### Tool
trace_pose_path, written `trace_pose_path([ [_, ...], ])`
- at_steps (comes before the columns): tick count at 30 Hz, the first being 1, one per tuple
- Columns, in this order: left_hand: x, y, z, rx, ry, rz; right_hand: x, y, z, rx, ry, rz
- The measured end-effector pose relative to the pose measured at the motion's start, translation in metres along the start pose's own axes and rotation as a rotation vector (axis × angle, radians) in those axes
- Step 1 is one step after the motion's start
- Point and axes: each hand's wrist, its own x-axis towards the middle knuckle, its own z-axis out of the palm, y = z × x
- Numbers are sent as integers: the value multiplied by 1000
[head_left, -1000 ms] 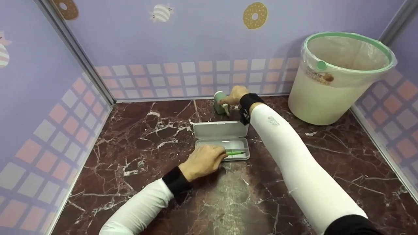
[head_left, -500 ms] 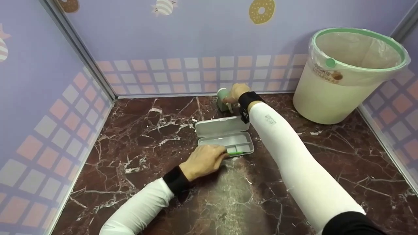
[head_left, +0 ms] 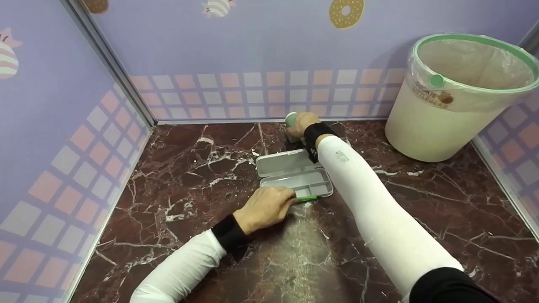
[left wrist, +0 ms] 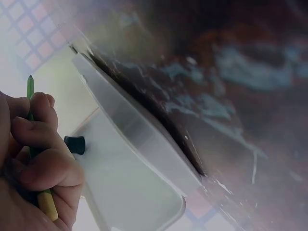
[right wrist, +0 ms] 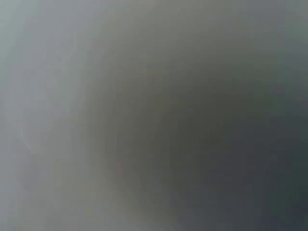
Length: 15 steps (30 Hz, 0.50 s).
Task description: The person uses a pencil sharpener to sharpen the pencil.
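Note:
In the head view my left hand pinches a green pencil at the front edge of an open pencil case. The pencil's dark tip points right. In the left wrist view the fingers curl round the pencil, whose other end is yellow, beside the case. Beyond the case, by the back wall, my right hand grips a small green upright thing with a white top. The hand covers most of it. My right wrist overlaps the raised lid's right end. Only a grey blur fills the right wrist view.
A large pale bin with a green rim and a clear liner stands at the back right. Patterned walls bound the reddish-brown marbled table at the back and sides. Small white crumbs lie left of the case.
The head view has shifted slightly. The case has turned a little, and the pencil has gone from over its compartments to its front edge. My right hand covers more of the green thing.

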Motion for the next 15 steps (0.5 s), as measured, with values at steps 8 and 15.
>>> trace_pose_path([
  [8,1,1,-1,-2,26,27,17,15,14,-17,25,-85],
  [15,3,2,0,-8,17,16,67,40,28,50,98,-118],
])
